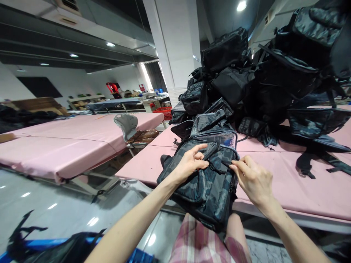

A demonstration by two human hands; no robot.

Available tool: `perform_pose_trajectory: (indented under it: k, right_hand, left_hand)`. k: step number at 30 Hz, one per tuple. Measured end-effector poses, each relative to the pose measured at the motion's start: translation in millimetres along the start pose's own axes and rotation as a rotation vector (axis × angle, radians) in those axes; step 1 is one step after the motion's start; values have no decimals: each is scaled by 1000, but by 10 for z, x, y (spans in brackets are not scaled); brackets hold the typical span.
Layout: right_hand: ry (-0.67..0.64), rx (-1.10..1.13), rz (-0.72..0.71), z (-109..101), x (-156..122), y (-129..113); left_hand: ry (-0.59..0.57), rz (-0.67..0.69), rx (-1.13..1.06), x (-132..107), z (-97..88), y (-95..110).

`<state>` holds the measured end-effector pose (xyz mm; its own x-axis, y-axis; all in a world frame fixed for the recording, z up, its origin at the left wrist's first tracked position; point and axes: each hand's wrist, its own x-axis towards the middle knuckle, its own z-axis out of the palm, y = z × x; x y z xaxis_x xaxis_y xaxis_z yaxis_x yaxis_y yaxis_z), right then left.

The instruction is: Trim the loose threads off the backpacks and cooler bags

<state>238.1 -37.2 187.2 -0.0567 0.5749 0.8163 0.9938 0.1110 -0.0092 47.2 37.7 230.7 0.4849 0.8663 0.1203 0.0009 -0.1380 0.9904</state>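
A dark camouflage backpack (208,182) lies on the near edge of a pink table (287,182), its lower end hanging over my lap. My left hand (189,162) rests on the upper front pocket, thumb and fingers pinched on the pocket's edge, index finger stretched out. My right hand (252,179) is at the bag's right side, with its fingertips pinched on a small part of the front pocket, perhaps a zipper pull.
A tall heap of black and camouflage bags (263,73) fills the table behind. Loose straps (309,168) lie at the right. A second pink table (65,142) stands left, with a grey chair (127,126) in the gap. The floor below is shiny grey.
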Motion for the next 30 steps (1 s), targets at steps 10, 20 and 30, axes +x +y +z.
perform_pose_trajectory:
  k: [10,20,30]
  right_hand:
    - [-7,-24,-9,-11,13,0]
    - [-101,-63,-67,-102,138,-28]
    - [-229,570,142,-81,85,303]
  left_hand:
    - [-10,6,11,3,0,1]
    - [-34,16,7,4,21,-22]
    - [-36,26,4,7,9,-38]
